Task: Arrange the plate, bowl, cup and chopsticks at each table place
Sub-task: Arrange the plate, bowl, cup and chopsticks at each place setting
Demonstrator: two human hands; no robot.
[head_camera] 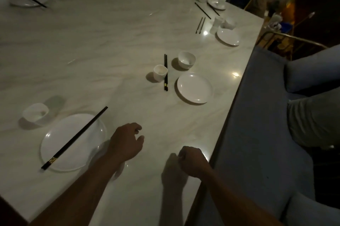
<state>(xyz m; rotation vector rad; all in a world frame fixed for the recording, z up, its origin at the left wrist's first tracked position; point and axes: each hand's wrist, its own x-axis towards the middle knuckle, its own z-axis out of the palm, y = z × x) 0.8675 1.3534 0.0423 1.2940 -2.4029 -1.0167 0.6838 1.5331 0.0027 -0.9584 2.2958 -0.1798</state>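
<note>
At the near left, black chopsticks [75, 138] lie slanted across a white plate [60, 144], with a white bowl [35, 113] behind it. Further right stand a second white plate [195, 87], a bowl [186, 59], a small cup [160, 72] and a pair of chopsticks [166, 72] beside the cup. My left hand [127, 141] hovers just right of the near plate, fingers loosely curled, holding nothing. My right hand [193, 160] is curled into a fist near the table's right edge, empty as far as I can see.
The marble table [103, 41] carries more place settings: a plate [228, 36] with cups and chopsticks [200, 25] at the right, others along the far edge. Blue upholstered chairs [257, 133] stand against the table's right side.
</note>
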